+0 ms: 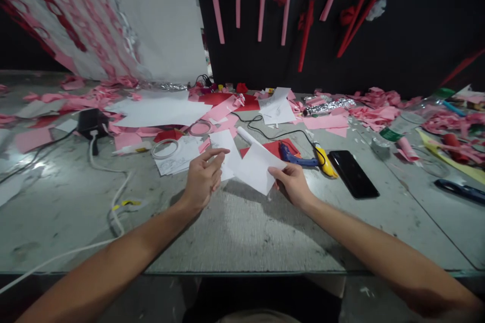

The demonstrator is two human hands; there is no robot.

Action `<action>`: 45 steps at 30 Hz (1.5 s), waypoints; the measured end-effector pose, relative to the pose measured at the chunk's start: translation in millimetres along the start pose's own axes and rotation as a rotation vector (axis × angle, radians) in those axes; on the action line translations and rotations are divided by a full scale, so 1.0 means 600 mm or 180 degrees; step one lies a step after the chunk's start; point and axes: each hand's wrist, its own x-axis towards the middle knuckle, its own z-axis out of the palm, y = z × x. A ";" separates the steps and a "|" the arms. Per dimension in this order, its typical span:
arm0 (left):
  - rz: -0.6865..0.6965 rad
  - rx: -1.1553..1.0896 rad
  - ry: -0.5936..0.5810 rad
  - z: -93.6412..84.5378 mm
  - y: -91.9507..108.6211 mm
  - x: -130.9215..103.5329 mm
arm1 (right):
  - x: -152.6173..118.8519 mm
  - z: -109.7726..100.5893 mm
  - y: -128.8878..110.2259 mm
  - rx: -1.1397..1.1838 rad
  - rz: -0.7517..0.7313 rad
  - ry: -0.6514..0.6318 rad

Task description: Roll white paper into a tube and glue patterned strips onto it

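Note:
My right hand pinches the right edge of a small white sheet of paper between thumb and fingers, just above the table. The sheet is tilted, and a narrow white strip or rolled edge shows behind it. To the left, my left hand is apart from this sheet, fingers half bent and the forefinger stretched toward the right. Nothing can be seen in it. Past its fingers lies another white paper. Beside the left hand are drawn-on sheets with a tape roll on top.
A blue glue gun, a yellow tool and a black phone lie right of my right hand. A black adapter with a white cable sits left. Pink paper scraps and a plastic bottle are further back.

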 end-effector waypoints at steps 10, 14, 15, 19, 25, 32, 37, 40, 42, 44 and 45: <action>0.2953 0.3343 -0.1360 -0.007 -0.018 -0.008 | -0.008 0.009 -0.010 -0.0042 0.0075 -0.0324; 0.3020 0.3702 -0.1865 -0.004 -0.022 -0.008 | -0.009 0.009 -0.009 0.0007 0.0101 -0.0364; 0.2912 0.3693 -0.1933 -0.003 -0.020 -0.009 | -0.009 0.009 -0.009 0.0021 0.0105 -0.0379; 0.2629 0.3561 -0.2076 -0.001 -0.014 -0.014 | -0.013 0.009 -0.017 0.0158 0.0082 -0.0704; 0.2390 0.2964 -0.1860 0.006 -0.024 -0.023 | -0.026 0.017 -0.030 0.0226 -0.0141 -0.1453; 0.1713 0.2164 -0.1212 0.021 -0.010 -0.041 | -0.039 0.027 -0.044 -0.0200 0.0002 -0.1009; 0.0617 0.1379 -0.0925 0.028 -0.008 -0.044 | -0.043 0.024 -0.048 -0.0327 0.0181 -0.1151; -0.0030 0.1110 -0.1217 0.031 -0.017 -0.044 | -0.048 0.023 -0.045 -0.0374 0.0220 -0.1259; -0.0209 0.1065 -0.1325 0.032 -0.021 -0.045 | -0.051 0.023 -0.044 -0.0417 0.0197 -0.1342; -0.0224 0.1090 -0.1366 0.032 -0.024 -0.047 | -0.054 0.023 -0.046 -0.0459 0.0164 -0.1415; -0.0221 0.1118 -0.1378 0.032 -0.024 -0.048 | -0.054 0.024 -0.047 -0.0473 0.0150 -0.1438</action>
